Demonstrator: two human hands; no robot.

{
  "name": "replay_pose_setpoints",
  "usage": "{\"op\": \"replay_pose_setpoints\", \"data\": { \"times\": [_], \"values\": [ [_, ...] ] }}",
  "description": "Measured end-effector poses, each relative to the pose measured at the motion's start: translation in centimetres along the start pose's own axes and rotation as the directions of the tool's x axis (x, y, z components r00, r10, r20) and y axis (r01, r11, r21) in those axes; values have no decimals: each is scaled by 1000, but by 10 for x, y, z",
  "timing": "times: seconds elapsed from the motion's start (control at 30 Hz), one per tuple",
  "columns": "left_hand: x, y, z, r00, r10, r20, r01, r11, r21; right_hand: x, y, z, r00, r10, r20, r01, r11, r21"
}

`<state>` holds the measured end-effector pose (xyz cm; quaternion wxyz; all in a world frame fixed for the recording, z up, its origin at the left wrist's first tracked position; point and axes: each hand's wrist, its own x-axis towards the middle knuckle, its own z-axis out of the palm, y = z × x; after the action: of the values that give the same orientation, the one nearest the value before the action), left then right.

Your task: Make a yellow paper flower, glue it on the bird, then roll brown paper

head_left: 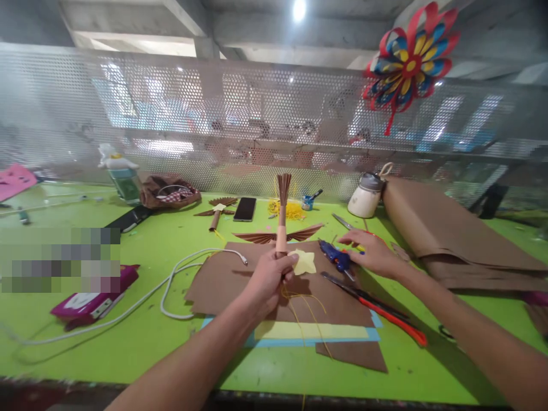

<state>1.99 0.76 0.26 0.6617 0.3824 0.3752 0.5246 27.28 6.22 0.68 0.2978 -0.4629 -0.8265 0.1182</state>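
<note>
My left hand [274, 277] is closed round a brown paper figure [281, 237], which has a rolled tube body, a pleated tuft on top and pleated wings to both sides. Beside its thumb shows a pale yellow paper star [304, 262]; whether the hand grips it or it is stuck to the figure I cannot tell. Thin yellow string [319, 325] trails down below that hand. To the right, my right hand [377, 251] has its fingers spread, close to a blue glue gun [336, 257], with nothing visibly held. Whether the fingertips touch the gun is unclear.
Brown paper sheets [226, 291] lie under the hands, with red-handled scissors [385, 311] on them. Around stand a phone [245, 209], a smaller paper figure [217, 216], yellow shreds [286, 209], a white bottle [365, 195], folded brown paper [454, 234] and a purple box [96, 297] near a white cable [165, 294].
</note>
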Motion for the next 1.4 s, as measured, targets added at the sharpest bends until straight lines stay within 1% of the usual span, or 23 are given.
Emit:
{"op": "replay_pose_setpoints", "data": {
  "times": [0.03,0.1,0.13,0.17,0.2,0.27,0.33,0.4,0.43,0.53,0.73,0.9,1.0,1.07,1.17,1.33,1.4],
  "values": [
    [-1,0,1,1000,-2,9,2,1000,-4,0,-15,2,999,47,3,-47,992,120],
    [-2,0,1,999,1,33,0,1000,-14,3,-45,9,990,130,63,-144,920,365],
    [-3,0,2,999,5,48,-4,1000,-21,4,-56,14,980,165,111,-198,868,455],
    [-3,1,2,998,9,62,-8,1000,-28,6,-65,20,965,182,190,-258,804,536],
    [-3,1,2,997,16,73,-14,999,-34,7,-72,25,950,202,238,-309,724,617],
    [-3,3,1,996,30,79,-27,999,-40,8,-78,34,935,235,266,-354,569,742],
    [-3,4,1,996,46,73,-42,998,-44,6,-79,40,935,263,239,-336,439,833],
    [-3,5,1,996,47,74,-44,998,-44,1,-80,43,934,262,243,-329,363,872],
    [-3,5,1,996,41,80,-38,998,-41,-2,-81,43,931,255,261,-341,348,874],
    [-4,5,3,994,16,105,-14,1000,-18,-10,-85,46,928,236,287,-358,359,862],
    [-4,1,4,992,-5,123,4,1000,4,-13,-85,53,935,254,247,-328,357,875],
    [-2,-1,2,992,-5,129,10,999,-44,-14,-82,57,934,252,253,-327,325,887],
    [-1,-1,1,994,7,105,1,997,-78,-15,-82,58,925,258,278,-349,294,890],
    [0,-1,0,996,3,90,6,995,-101,-16,-83,57,921,263,287,-359,294,886],
    [1,-2,-1,998,-18,61,26,991,-130,-16,-85,54,925,266,273,-355,342,870],
    [3,-6,-3,997,-66,37,72,981,-181,-17,-91,43,948,246,201,-300,488,819],
    [2,-8,-3,997,-69,33,74,980,-186,-16,-94,40,956,235,175,-277,527,804]
  ]
}}
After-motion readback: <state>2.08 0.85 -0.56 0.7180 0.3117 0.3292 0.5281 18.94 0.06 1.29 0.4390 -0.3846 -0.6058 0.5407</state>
